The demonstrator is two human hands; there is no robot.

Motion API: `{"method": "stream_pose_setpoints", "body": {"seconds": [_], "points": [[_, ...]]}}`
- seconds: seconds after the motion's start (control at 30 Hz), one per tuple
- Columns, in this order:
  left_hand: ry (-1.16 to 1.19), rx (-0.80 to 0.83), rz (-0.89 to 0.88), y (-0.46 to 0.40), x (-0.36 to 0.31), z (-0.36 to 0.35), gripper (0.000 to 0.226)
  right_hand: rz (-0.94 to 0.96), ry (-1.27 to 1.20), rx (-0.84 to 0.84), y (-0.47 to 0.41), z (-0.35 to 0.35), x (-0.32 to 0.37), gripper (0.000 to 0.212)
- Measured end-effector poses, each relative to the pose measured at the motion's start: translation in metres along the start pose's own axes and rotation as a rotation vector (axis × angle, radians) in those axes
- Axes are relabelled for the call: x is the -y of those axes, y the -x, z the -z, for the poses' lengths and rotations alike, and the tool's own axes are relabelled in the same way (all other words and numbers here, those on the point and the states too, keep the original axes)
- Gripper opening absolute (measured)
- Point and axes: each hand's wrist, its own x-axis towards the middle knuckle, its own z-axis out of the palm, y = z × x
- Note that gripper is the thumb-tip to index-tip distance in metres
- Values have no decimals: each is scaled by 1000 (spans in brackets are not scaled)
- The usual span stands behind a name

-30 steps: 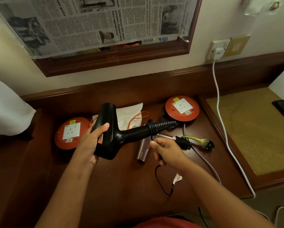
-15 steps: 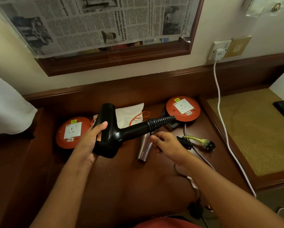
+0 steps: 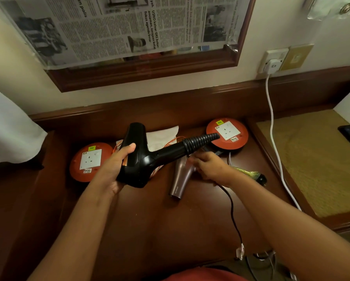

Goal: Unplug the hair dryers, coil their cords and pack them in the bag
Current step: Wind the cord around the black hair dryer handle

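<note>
My left hand [image 3: 115, 171] grips the body of a black hair dryer [image 3: 141, 157], held above the wooden desk with its ribbed cord collar pointing right. My right hand [image 3: 210, 167] pinches the dryer's black cord [image 3: 231, 205] just under the handle end; the cord trails down past my wrist and off the desk's front edge. A second, bronze hair dryer [image 3: 179, 179] lies on the desk under my right hand. A white cloth bag [image 3: 162, 138] with orange drawstrings lies behind the black dryer.
Two round orange extension reels [image 3: 89, 161] [image 3: 227, 134] sit left and right on the desk [image 3: 149, 230]. A black plug with a yellow-green tie [image 3: 251, 174] lies right of my hand. A white cable [image 3: 273, 138] hangs from the wall socket [image 3: 272, 61].
My right hand has moved up along the cord toward the dryer's handle. The cord's slack now hangs further down over the desk's front edge. The dryer is tilted slightly higher.
</note>
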Motion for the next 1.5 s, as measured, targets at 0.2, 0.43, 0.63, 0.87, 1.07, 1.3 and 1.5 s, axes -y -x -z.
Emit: {"method": "stream_pose_setpoints", "body": {"seconds": [0.2, 0.43, 0.63, 0.87, 1.07, 1.3, 1.5], "points": [[-34, 18, 62, -7, -7, 2, 46, -12, 28, -19, -4, 9, 2, 18], [-43, 80, 93, -10, -12, 2, 37, 48, 207, 20, -5, 16, -1, 16], [-90, 127, 104, -8, -15, 1, 34, -113, 369, 122, -8, 29, -3, 24], [-163, 238, 177, -6, -6, -2, 45, -268, 56, 516, -1, 65, 11, 18], [-236, 322, 163, -1, 5, -8, 35, -218, 76, 450, 20, 63, 9, 14], [-337, 397, 118, 14, 19, -3, 42, -44, 442, 243, 48, 37, -2, 15], [-384, 456, 184, 29, 26, 15, 42, -66, 760, 151, 77, 18, -27, 34]]}}
